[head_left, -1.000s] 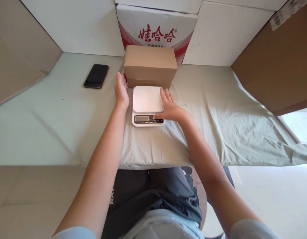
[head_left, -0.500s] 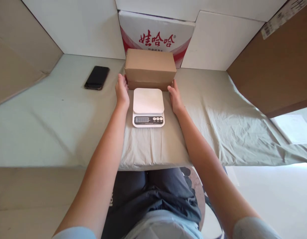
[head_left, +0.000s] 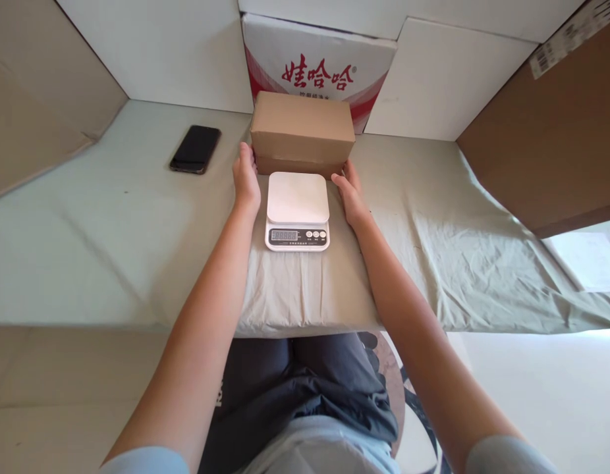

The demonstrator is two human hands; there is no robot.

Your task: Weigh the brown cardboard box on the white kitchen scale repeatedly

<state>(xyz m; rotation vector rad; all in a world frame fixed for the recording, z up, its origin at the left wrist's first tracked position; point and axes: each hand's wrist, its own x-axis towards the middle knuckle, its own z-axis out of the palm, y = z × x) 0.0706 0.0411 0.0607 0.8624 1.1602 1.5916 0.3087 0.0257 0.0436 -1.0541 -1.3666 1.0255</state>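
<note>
A brown cardboard box [head_left: 302, 135] stands behind a white digital scale [head_left: 298, 199] on the cloth-covered table. My left hand [head_left: 246, 176] presses against the box's left end, its fingers partly hidden behind the corner. At the opposite end, my right hand [head_left: 352, 193] grips the lower right corner, thumb at the front and fingers round the side. Between my forearms lies the scale, its platform bare and its display and several buttons facing me. Neither hand touches the scale.
A black smartphone [head_left: 195, 149] lies left of the box. Behind stands a white and red printed carton [head_left: 317, 56]. Large brown cardboard panels [head_left: 43, 85] flank the left side, and another brown carton [head_left: 556, 131] the right. The green-grey cloth [head_left: 112, 263] is wrinkled at right.
The view has shifted slightly, so the whole scene sits a little differently in the picture. Both hands stay at the ends of the box, with almost no other movement.
</note>
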